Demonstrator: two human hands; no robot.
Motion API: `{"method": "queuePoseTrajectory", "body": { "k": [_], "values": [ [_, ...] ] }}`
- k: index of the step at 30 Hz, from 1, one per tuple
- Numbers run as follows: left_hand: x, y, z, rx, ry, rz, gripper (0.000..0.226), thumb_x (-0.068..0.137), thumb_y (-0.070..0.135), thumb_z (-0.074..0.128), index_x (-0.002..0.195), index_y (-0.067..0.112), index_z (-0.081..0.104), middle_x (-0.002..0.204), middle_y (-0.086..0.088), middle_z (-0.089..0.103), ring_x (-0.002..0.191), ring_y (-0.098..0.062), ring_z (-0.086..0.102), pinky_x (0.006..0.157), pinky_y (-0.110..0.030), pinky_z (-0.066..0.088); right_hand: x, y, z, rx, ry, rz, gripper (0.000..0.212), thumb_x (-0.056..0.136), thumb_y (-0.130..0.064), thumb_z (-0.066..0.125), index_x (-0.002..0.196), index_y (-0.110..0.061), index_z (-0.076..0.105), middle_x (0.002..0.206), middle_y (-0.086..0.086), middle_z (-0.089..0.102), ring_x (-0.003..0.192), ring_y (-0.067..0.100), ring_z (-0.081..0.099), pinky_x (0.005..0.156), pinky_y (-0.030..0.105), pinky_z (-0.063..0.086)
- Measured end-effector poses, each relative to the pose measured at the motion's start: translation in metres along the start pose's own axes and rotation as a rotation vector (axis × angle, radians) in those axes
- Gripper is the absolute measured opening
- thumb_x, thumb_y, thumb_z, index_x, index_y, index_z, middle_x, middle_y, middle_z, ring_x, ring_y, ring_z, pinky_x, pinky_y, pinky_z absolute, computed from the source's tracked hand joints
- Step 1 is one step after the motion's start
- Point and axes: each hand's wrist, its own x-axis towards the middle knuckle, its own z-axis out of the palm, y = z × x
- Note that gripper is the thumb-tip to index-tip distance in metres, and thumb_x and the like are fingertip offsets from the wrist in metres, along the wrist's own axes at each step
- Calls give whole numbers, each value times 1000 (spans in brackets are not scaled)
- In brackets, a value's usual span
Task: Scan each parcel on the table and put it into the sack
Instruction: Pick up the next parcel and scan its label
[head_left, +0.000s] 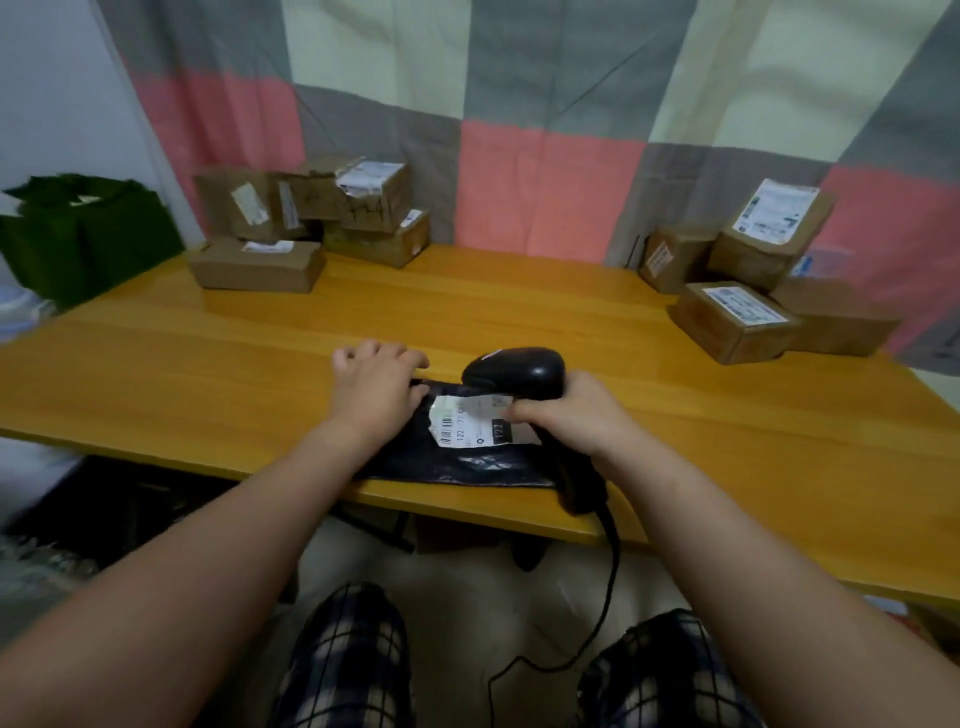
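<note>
A flat black plastic parcel with a white barcode label lies at the near edge of the wooden table. My left hand lies on the parcel's left end with its fingers curled over the far edge. My right hand grips the handle of a black barcode scanner, whose head hangs just over the label's far side. The scanner's cable drops off the table between my knees. The dark green sack stands beyond the table's left end.
Several brown cardboard boxes are stacked at the table's back left. Another group of boxes sits at the back right. A checked curtain hangs behind the table. My knees in plaid trousers are below the near edge.
</note>
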Motion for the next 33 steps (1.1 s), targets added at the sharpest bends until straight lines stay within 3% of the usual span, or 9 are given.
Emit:
{"method": "queuePoseTrajectory", "body": {
  "k": [2,4,8,13,16,19,22,26,33],
  "values": [
    [-10,-1,0,-65,42,-41,32,94,42,53,122,27,57,126,-1,51,121,-24,39,95,-39,27,18,-1,9,-122,-53,60,60,41,-61,75,86,-22,69,99,8,70,101,30,63,99,50,46],
    [-24,-3,-2,-180,31,-42,28,94,42,53,112,24,63,108,-2,49,111,-25,42,88,-35,32,34,3,12,-157,-103,134,64,36,-62,73,81,-17,70,97,9,70,103,34,63,104,52,41],
    [-51,-2,-1,-141,-197,105,36,97,49,42,127,36,58,101,4,43,105,-19,44,87,-31,33,33,3,7,-51,-158,191,27,70,-32,79,80,-12,65,83,7,68,74,24,64,69,31,49],
    [-55,-11,-1,-16,-172,0,41,96,51,42,131,34,53,118,-1,51,115,-22,47,94,-35,34,23,6,7,-56,-150,202,28,71,-30,79,83,-8,69,76,7,69,64,22,65,60,28,51],
    [-55,-6,0,-76,-110,-78,43,94,50,48,130,26,53,123,-3,52,117,-23,47,95,-36,35,13,15,16,56,22,168,20,68,-25,77,70,-10,65,67,5,64,64,24,62,57,29,44],
    [-57,0,-2,-354,78,-231,57,89,49,58,133,14,47,128,-9,46,118,-27,44,98,-34,36,4,22,21,332,240,108,16,71,-21,77,71,-11,65,67,3,65,67,22,63,58,30,44],
    [-47,14,-9,-871,39,-479,88,83,51,65,146,3,27,142,-17,34,128,-32,41,104,-36,35,-6,20,26,560,358,-12,9,77,-15,77,80,-15,68,68,-6,67,63,7,63,55,20,47],
    [-15,30,-18,-1333,43,-426,45,79,26,77,116,7,59,113,-6,67,106,-23,64,88,-30,52,-8,16,37,635,396,-87,26,77,-11,77,103,-11,70,92,2,74,85,11,70,76,27,56],
    [26,28,-32,-1303,194,-377,19,82,11,74,96,14,61,92,-2,69,85,-19,68,78,-34,56,7,13,45,616,364,-92,27,78,-14,77,103,-11,68,91,4,72,85,16,69,76,34,56]
  ]
}}
